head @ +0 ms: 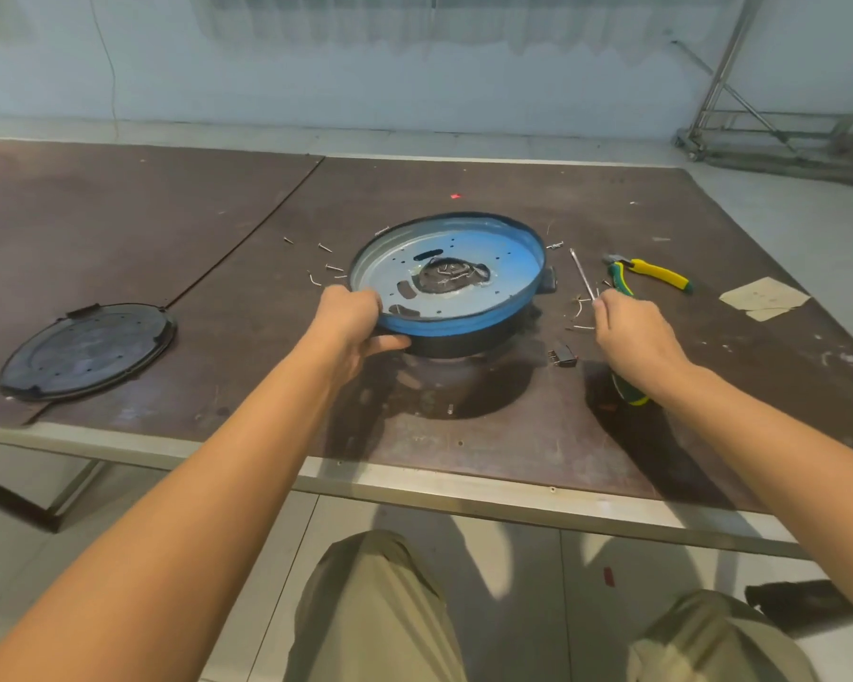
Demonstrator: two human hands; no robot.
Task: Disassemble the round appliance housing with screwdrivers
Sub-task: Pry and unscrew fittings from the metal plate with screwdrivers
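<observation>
Several small metal bits (pixel 451 277) lie in the dark middle hollow of the round housing (pixel 469 248), which sits tilted at the middle of the table (pixel 168 228). The left hand (pixel 350 322) grips its near-left rim, fingers curled over the edge and thumb pressed against the black side below. The right hand (pixel 634 339), just right of the housing and apart from it, has its fingers curled round a screwdriver (pixel 582 275), whose shaft points far. Pliers (pixel 653 274) lie farther right, and a black round cover (pixel 89 351) lies well left.

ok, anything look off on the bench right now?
Loose screws lie scattered on the table either side of the round housing, uncollected. The housing sits tilted, its near rim gripped by the left hand.
</observation>
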